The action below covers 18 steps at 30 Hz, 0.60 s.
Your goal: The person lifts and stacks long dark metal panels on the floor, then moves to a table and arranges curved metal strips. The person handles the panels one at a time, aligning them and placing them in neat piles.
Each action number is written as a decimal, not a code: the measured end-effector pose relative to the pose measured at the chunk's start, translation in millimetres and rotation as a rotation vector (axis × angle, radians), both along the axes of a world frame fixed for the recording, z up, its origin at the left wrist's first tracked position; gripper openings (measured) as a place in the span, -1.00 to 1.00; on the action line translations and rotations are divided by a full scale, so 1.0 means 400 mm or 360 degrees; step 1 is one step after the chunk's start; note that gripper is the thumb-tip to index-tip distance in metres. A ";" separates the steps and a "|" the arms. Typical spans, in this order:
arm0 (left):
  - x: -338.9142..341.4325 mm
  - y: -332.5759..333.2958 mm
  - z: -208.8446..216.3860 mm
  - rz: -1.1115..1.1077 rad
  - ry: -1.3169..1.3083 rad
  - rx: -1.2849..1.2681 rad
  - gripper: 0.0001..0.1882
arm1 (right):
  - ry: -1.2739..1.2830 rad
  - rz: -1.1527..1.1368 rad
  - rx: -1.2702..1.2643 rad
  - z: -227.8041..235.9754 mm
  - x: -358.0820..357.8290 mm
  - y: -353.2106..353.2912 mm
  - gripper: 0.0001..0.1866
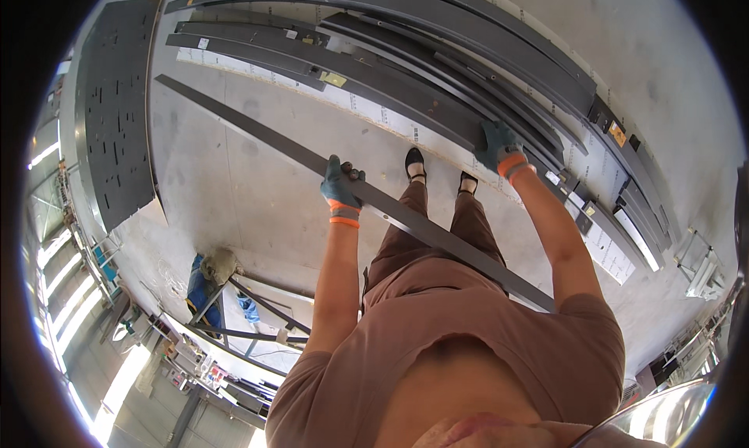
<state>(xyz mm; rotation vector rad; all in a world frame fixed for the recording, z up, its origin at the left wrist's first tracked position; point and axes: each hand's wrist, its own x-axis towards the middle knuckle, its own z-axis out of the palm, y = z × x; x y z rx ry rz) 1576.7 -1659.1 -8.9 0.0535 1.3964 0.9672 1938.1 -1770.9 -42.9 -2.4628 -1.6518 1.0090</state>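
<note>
My left hand (342, 189), in a dark green glove with an orange cuff, is closed around a long, narrow dark grey metal strip (269, 138). The strip slants across in front of my body, from the upper left down to my right upper arm. Gloved the same way, my right hand (501, 145) is on a long dark grey metal profile (390, 93) beyond the strip. Its fingers bend over the profile's edge, and their tips are hard to make out against the dark metal. Small stickers show on some of the profiles.
More long dark profiles (437, 15) lie in rows on a white printed board (374, 114) ahead. A large dark slotted panel (117, 113) is at the far left. Behind my left arm stands a dark metal frame (269, 300) with blue material. My feet are on grey floor (257, 183).
</note>
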 end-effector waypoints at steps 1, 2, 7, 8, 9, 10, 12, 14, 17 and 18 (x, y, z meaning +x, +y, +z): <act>0.013 0.012 0.004 0.0007 -0.0013 -0.0016 -0.73 | 0.0061 0.0012 -0.0007 0.063 -0.011 -0.006 -0.18; 0.032 0.025 0.010 0.0010 -0.0028 -0.0033 -0.71 | 0.0061 0.0018 0.0072 0.122 -0.026 -0.015 -0.23; 0.105 0.075 0.031 -0.0011 -0.0133 0.0003 -0.54 | 0.0679 -0.0152 -0.0044 0.362 -0.103 -0.019 -0.42; 0.115 0.087 0.030 -0.0026 -0.0152 0.0014 -0.44 | 0.0828 -0.0225 -0.0159 0.416 -0.124 -0.016 -0.45; 0.117 0.097 0.021 -0.0071 -0.0185 0.0080 -0.41 | 0.0973 -0.0287 -0.0275 0.473 -0.148 -0.010 -0.47; 0.117 0.107 0.015 -0.0120 -0.0216 0.0138 -0.39 | 0.0914 -0.0317 -0.0340 0.516 -0.175 -0.014 -0.48; 0.157 0.127 0.060 -0.0145 -0.0173 0.0239 -0.32 | 0.0724 -0.0229 -0.0206 0.553 -0.212 -0.047 -0.45; 0.122 0.145 -0.007 -0.0133 -0.0313 0.0403 -0.30 | 0.0554 -0.0121 -0.0094 0.567 -0.243 -0.079 -0.40; 0.112 0.182 0.001 -0.0259 -0.0572 0.0480 -0.34 | 0.0341 -0.0053 -0.0050 0.539 -0.257 -0.121 -0.30; 0.106 0.192 0.008 -0.0294 -0.0630 0.0468 -0.39 | 0.0299 -0.0047 -0.0078 0.545 -0.265 -0.123 -0.27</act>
